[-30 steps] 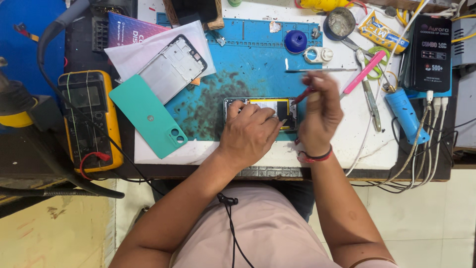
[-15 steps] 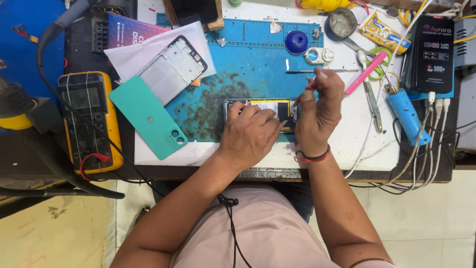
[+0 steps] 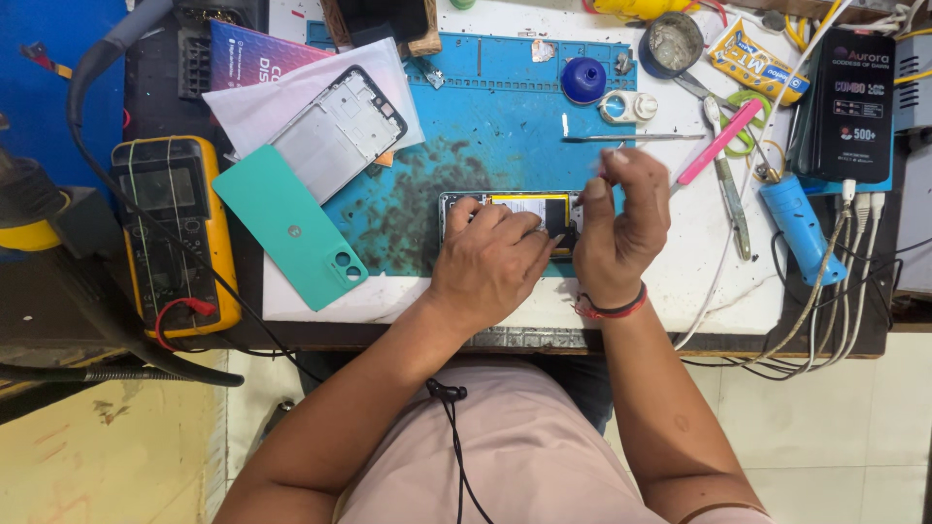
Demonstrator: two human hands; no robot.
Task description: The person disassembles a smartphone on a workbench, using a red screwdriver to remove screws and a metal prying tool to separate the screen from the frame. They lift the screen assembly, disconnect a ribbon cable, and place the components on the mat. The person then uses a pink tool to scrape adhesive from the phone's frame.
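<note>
An opened phone with a yellow-labelled battery lies on the blue work mat. My left hand rests on top of it and holds it down, covering most of its middle. My right hand is at the phone's right end, fingertips pinched together just above the edge. What they pinch is too small and blurred to tell. A red-and-black band circles my right wrist.
A teal back cover and a bare phone frame lie left of the mat. A yellow multimeter sits at far left. Right of my hand are a pink pry tool, scissors, a blue tool, a black box and cables.
My right hand's fingertips have risen slightly up and to the right from the phone's edge. My left hand stays on the phone.
</note>
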